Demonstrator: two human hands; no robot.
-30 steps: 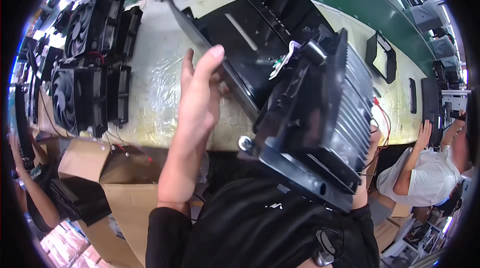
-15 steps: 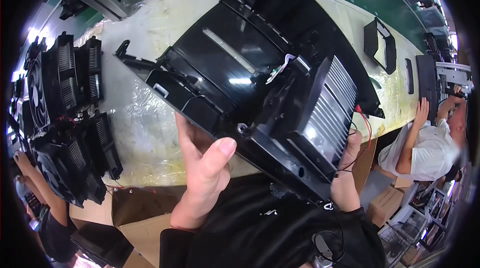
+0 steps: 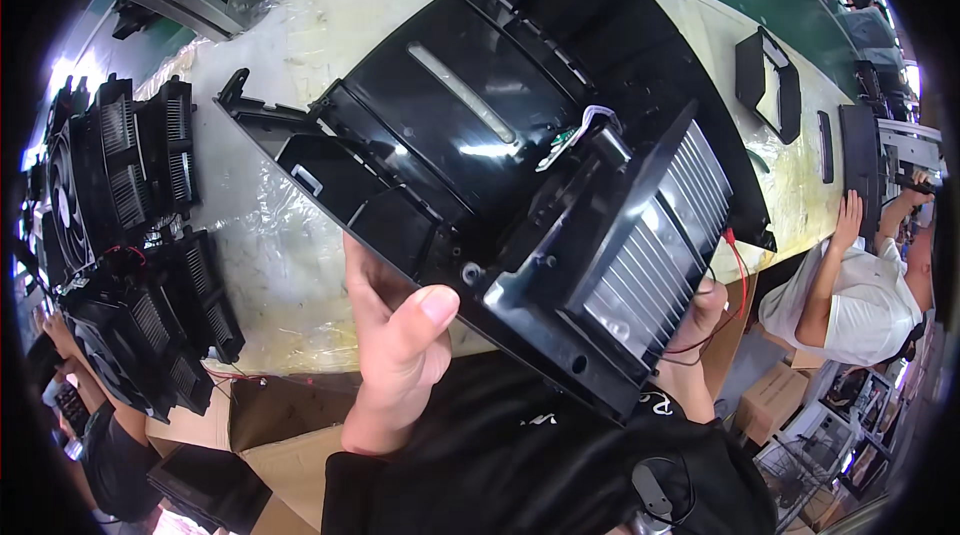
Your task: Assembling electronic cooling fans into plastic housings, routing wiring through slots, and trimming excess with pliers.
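A large black plastic housing [image 3: 430,100] is held up over the near side of the table. Inside it are a clear slot strip, a white wire bundle [image 3: 580,138] and a block with silvery metal fins [image 3: 660,260]. My left hand [image 3: 405,345] grips the housing's near edge, thumb on the outside and fingers mostly hidden beneath. My right hand [image 3: 700,320] is closed round the near right end beside the fins, its fingers partly hidden. Thin red and black wires [image 3: 738,260] hang from that end.
Black fan and heatsink units [image 3: 125,170] stand at the left of the plastic-covered table [image 3: 290,305]. A black frame [image 3: 768,90] and a narrow black strip [image 3: 825,147] lie at right. Open cardboard boxes [image 3: 290,455] sit below the near edge. Other people work at both sides.
The housing has tilted a little in my hands; its finned block has turned and shifted slightly right. My left hand has moved slightly left and down with it.
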